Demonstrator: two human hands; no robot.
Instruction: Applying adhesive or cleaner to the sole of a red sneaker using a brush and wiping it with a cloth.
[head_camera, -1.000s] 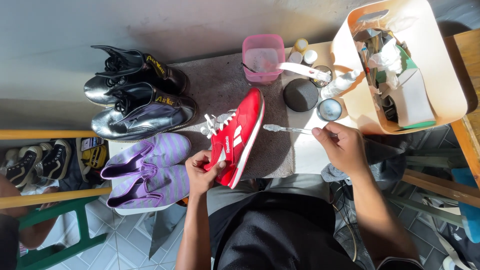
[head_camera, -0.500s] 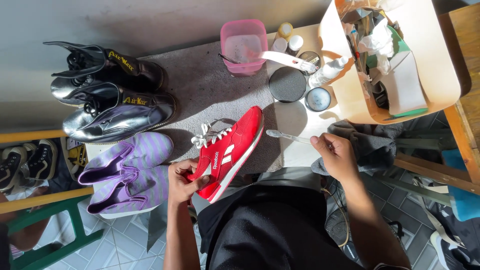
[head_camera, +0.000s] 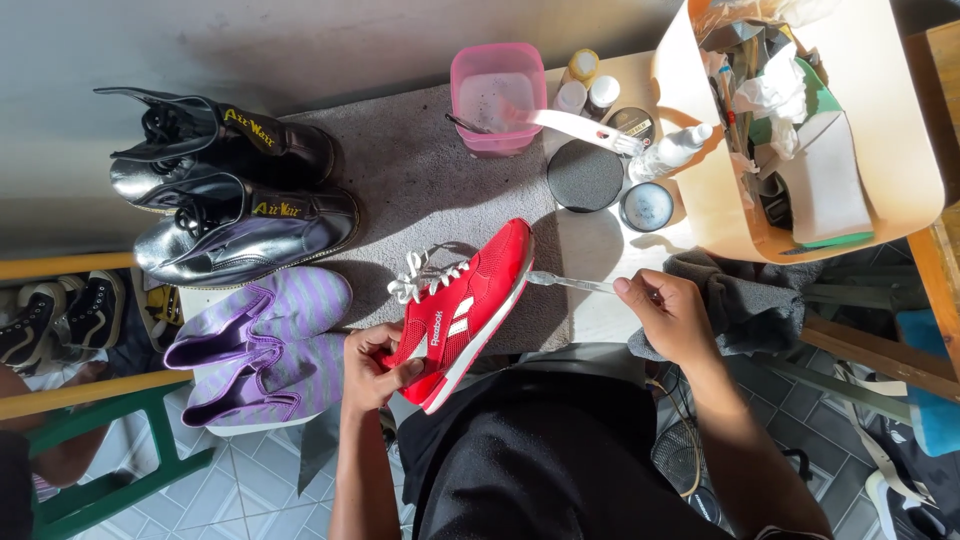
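Note:
My left hand (head_camera: 372, 368) grips the heel end of a red sneaker (head_camera: 468, 305) with white laces and a white sole, held tilted above the grey mat (head_camera: 420, 180). In my right hand (head_camera: 672, 315) is a thin clear-handled brush (head_camera: 572, 283), its head touching the white sole edge near the sneaker's toe. A dark grey cloth (head_camera: 745, 295) lies just right of my right hand.
A pair of black boots (head_camera: 235, 200) and a purple striped pair of shoes (head_camera: 262, 340) lie at the left. Behind stand a pink tub (head_camera: 495, 95) with a white brush, small bottles, round tins (head_camera: 587, 175) and a cream basket (head_camera: 900, 130) of supplies. A green frame sits lower left.
The red sneaker and both hands sit lower and nearer my body than a second ago. The brush head has come up against the sole at the toe end.

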